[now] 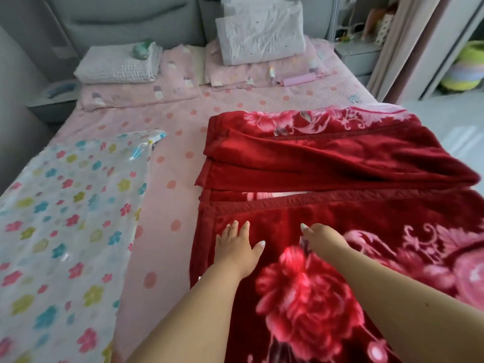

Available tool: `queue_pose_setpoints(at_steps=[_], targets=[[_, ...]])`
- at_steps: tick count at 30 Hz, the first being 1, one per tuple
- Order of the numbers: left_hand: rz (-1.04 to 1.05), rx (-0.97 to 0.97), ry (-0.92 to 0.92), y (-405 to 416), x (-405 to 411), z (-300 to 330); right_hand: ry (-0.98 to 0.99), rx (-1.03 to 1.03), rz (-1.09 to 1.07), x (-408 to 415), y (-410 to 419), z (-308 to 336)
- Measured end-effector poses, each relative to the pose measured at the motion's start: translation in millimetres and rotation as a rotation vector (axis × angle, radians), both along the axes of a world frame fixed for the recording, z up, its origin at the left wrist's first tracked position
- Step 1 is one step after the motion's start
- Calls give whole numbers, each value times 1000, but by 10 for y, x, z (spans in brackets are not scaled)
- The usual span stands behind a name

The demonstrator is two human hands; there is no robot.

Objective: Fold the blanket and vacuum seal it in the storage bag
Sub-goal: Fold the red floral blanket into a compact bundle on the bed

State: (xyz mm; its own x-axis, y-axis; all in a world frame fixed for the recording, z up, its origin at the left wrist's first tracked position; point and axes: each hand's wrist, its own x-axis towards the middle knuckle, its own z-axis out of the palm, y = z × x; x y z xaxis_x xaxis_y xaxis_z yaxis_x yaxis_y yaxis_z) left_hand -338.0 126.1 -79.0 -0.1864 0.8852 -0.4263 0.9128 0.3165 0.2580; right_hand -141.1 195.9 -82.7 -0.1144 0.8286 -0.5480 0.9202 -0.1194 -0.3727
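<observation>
Both hands lie on the near fold of the red blanket (340, 158), which is spread over the right half of the bed (167, 142). Well off to the left, apart from the blanket, the flowered storage bag (65, 218) lies flat, its long axis running away toward the pillows. Left hand (237, 248) presses flat with fingers spread, holding nothing, near the blanket's left edge and nearer the bag. Right hand (323, 238) rests just beside it, fingers extended though partly hidden. I'd judge the blanket must go leftward once folded smaller.
</observation>
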Motion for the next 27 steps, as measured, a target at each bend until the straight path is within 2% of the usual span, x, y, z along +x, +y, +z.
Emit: queue_pose_setpoints(at_steps=[4, 8, 13, 16, 20, 27], targets=[[24, 41, -112, 304, -58, -187, 101, 39, -92, -189, 176, -189], [155, 117, -231, 618, -109, -383, 186, 66, -138, -318, 347, -358], [255, 171, -284, 1115, -234, -579, 194, 182, -129, -505, 745, -579], [296, 203, -305, 1476, -335, -731, 273, 242, -159, -668, 1075, -717], [488, 178, -494, 1878, -438, -981, 434, 114, -320, -845, 1460, -928], [767, 198, -938, 2255, -516, -1383, 725, -62, -629, -885, 1739, -1318]])
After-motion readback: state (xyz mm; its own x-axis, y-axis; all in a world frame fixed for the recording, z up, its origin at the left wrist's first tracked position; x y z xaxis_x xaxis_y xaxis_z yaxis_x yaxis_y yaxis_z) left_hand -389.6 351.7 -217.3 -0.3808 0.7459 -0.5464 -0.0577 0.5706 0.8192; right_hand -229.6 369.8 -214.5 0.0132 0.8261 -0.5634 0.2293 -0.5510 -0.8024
